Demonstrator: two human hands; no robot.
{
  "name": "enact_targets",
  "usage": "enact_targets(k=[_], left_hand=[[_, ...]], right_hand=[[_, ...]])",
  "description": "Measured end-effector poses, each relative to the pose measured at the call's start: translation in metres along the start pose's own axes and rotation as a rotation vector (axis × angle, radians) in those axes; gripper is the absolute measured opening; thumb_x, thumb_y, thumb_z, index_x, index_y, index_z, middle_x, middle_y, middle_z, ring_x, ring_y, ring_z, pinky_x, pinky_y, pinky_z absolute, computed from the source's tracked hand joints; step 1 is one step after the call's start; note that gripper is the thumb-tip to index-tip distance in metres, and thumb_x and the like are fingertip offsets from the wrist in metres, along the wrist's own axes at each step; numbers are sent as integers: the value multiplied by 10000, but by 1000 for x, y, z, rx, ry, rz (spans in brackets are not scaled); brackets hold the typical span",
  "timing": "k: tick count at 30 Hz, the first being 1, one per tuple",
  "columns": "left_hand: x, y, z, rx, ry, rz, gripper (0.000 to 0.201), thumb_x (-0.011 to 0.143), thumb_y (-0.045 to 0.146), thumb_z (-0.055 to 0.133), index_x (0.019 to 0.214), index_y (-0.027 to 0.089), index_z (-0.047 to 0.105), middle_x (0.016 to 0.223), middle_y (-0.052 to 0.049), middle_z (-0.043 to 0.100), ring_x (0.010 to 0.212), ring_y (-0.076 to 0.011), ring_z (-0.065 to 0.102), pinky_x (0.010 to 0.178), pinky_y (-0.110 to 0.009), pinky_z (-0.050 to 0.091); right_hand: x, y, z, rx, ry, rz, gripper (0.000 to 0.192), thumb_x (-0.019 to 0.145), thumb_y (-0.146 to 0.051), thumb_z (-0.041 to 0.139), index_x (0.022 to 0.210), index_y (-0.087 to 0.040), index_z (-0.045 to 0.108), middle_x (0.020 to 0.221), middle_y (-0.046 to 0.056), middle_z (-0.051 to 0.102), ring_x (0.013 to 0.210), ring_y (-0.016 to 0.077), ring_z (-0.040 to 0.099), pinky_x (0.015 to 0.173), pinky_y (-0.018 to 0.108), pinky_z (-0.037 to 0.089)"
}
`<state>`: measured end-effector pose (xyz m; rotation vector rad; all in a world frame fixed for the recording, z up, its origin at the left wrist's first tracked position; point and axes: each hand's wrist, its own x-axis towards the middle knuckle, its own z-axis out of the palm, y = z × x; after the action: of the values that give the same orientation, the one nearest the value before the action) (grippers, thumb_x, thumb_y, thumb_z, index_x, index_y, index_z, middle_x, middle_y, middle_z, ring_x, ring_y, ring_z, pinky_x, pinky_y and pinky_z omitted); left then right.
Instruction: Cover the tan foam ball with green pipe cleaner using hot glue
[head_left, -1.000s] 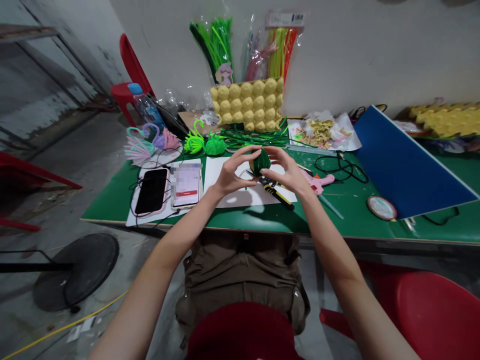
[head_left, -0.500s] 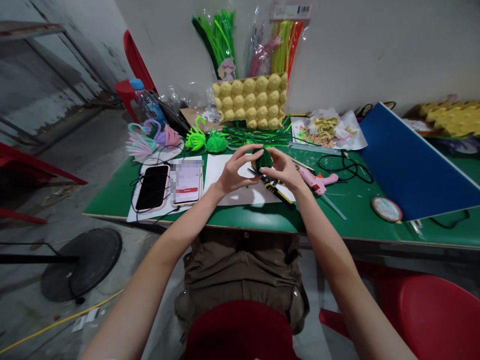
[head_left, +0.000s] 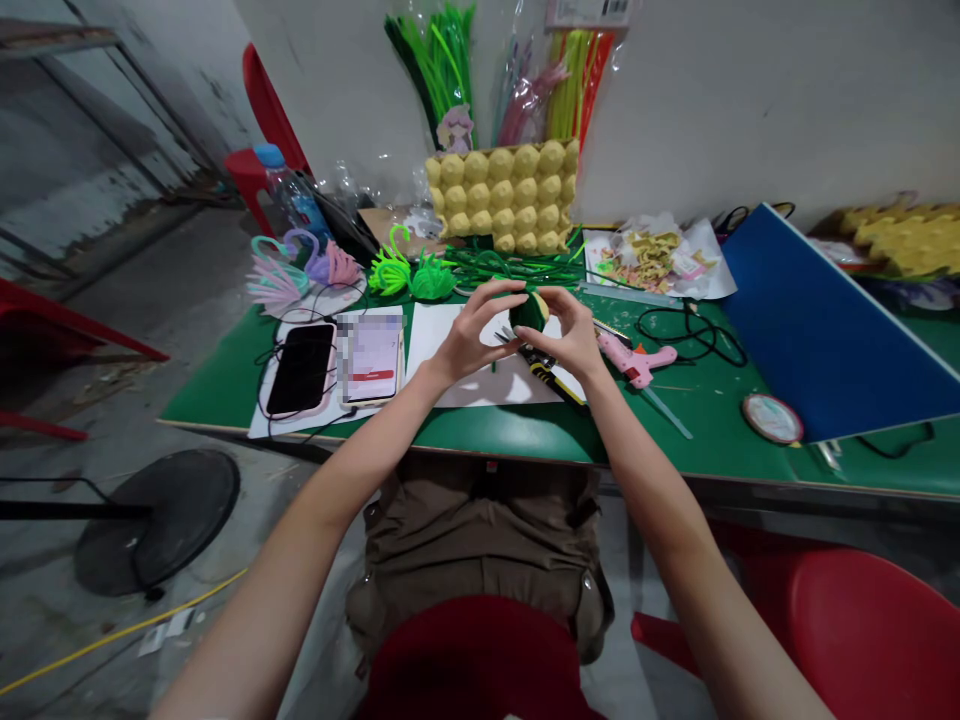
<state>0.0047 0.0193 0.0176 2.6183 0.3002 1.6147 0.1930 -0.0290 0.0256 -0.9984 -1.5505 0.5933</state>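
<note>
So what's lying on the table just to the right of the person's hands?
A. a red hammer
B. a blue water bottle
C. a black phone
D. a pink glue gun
D: the pink glue gun lies on the green table just right of the right hand, while the black phone and the water bottle sit off to the left.

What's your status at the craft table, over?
Both hands, left hand and right hand, pinch the green wrapped ball above the white sheet. Pliers lie just beneath.
</note>
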Motion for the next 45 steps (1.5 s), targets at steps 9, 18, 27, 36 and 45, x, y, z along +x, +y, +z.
enact_targets(k=[9,18,27,36,45], left_hand=[[0,1,2,-19,-13,-40,614,973,415,624,1539,273,433,1344,-134,600,1293,-264,595,1125,-437,519],[-2,-1,2,15,-108,-147,564,994,386,563,1528,234,460,1338,-145,577,1294,-275,563,1127,-452,504],[-2,1,2,3,-12,-186,423,987,240,559,1410,246,566,1365,-127,619,1330,-265,581,1162,-457,476],[2,1,-1,-61,-30,-226,298,983,199,529,1266,201,623,1454,-159,625,1373,-259,600,1141,-461,501],[3,0,-4,-183,9,-234,210,967,153,504,1123,179,641,1223,-133,744,1154,-198,716,916,-311,589]], right_hand=[[-2,-4,-1,-169,55,-70,590,680,-629,814,1097,-251,637,1077,62,728,1025,275,675,936,438,528],[-5,3,-2,-352,109,-181,507,740,-469,802,1163,-241,637,1117,90,718,1048,298,660,934,457,510],[-6,7,-1,-393,176,-194,502,754,-496,798,1157,-253,624,1109,83,711,1058,298,655,942,461,509],[-7,8,-2,-393,138,-173,486,746,-453,794,1156,-252,624,1138,92,712,1091,318,653,979,482,491],[-8,2,-2,-384,82,-217,485,743,-467,796,1145,-253,631,1136,92,724,1075,319,664,945,474,501]])
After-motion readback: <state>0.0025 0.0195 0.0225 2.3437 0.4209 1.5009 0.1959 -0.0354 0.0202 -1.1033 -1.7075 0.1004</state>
